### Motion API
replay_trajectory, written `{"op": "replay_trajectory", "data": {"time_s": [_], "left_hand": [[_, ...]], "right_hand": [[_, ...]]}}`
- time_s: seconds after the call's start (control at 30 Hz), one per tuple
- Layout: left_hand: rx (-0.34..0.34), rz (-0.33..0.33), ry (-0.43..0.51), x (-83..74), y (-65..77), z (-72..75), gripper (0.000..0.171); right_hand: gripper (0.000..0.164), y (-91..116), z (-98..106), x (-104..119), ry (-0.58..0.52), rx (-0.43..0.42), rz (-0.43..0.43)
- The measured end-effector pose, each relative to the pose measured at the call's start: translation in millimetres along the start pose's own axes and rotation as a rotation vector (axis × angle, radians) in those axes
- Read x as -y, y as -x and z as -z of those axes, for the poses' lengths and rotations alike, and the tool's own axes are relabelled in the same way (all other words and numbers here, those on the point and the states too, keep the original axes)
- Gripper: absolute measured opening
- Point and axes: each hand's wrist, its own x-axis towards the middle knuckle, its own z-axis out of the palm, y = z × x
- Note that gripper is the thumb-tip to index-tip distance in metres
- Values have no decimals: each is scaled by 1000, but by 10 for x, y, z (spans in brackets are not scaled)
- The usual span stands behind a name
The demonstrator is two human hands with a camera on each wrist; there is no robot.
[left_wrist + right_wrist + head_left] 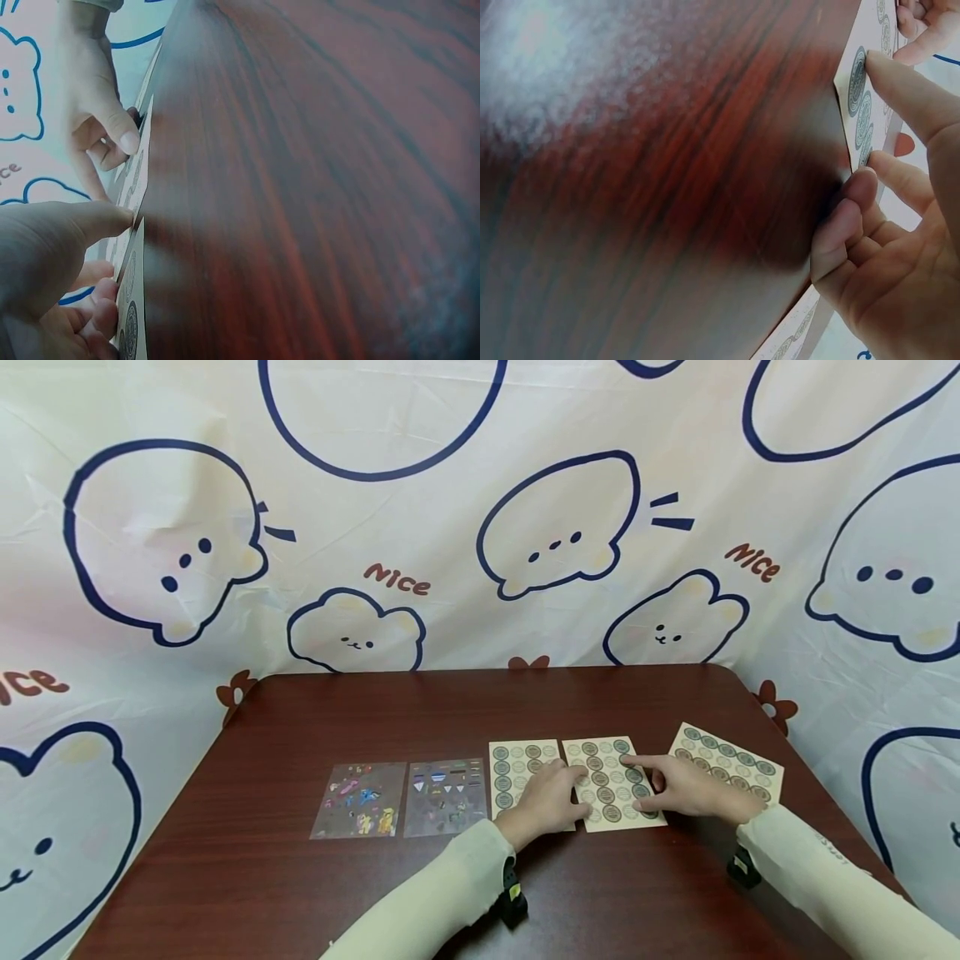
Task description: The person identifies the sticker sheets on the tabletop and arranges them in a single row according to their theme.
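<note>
A cream sheet of round stickers [611, 781] lies on the table between both hands. My left hand [546, 797] reaches across a second sticker sheet [512, 768], its thumb and index fingertips touching the left side of the middle sheet. From the right, my right hand [678, 785] rests its extended index finger and thumb on the middle sheet's right side. In the right wrist view, its thumb presses beside a printed circle [857, 82] and its other fingers curl beneath the palm. Partly covered by the right hand is a third, slanted sticker sheet [738, 752].
To the left lie two clear sticker sheets, one with colourful figures [356, 802] and one with small shapes [444, 806]. The dark wooden table [277, 893] ends at a printed cloth backdrop [450, 527] behind and at the sides. A dark wrist device [513, 906] sits under the left sleeve.
</note>
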Motion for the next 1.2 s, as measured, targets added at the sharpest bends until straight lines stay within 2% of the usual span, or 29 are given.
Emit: {"op": "replay_trajectory", "data": {"time_s": [0.53,1.0,1.2], "left_hand": [[-20,0,4,10,-10,2,52],[-6,1,-12,5,1,-2,51],[8,-2,-2,-3,4,10,51]], "right_hand": [[75,-3,7,-35,-59,6,33],[76,-8,-8,-70,-67,7,20],[76,15,-20,-77,-66,-10,40]]}}
